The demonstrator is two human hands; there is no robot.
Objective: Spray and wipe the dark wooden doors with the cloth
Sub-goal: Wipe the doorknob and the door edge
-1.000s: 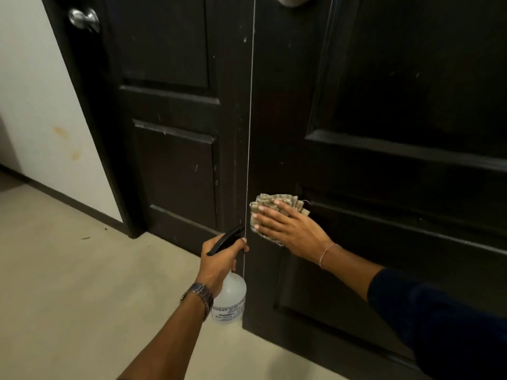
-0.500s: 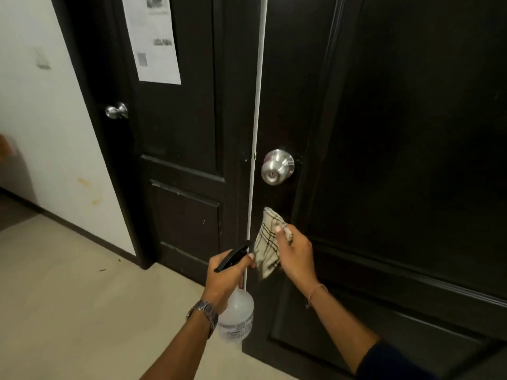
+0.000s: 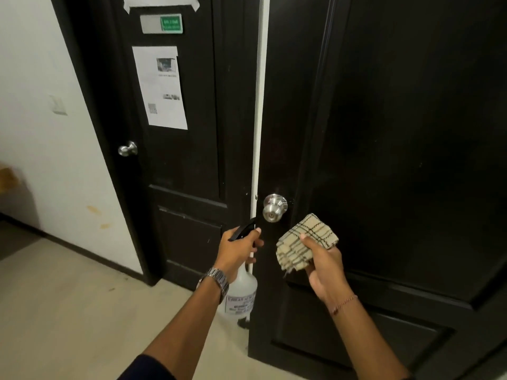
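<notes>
While both of my hands are loaded, neither is on the wood, so I judge this a pause between passes, not the end of the job. My left hand (image 3: 238, 249) is wrapped round the neck of the spray bottle (image 3: 241, 294), fingers at the black trigger, just below and left of the steel door knob (image 3: 274, 207). My right hand (image 3: 323, 266) pinches the folded checked cloth (image 3: 306, 242) just below and right of that knob, held off the near door (image 3: 397, 160). No wet sheen or spray mist shows on the wide panel above the knob, so I reckon it wants spraying and wiping. Left of the knob, the far door (image 3: 189, 165) with its taped paper notice (image 3: 160, 86) looks untouched, though I cannot tell for sure.
</notes>
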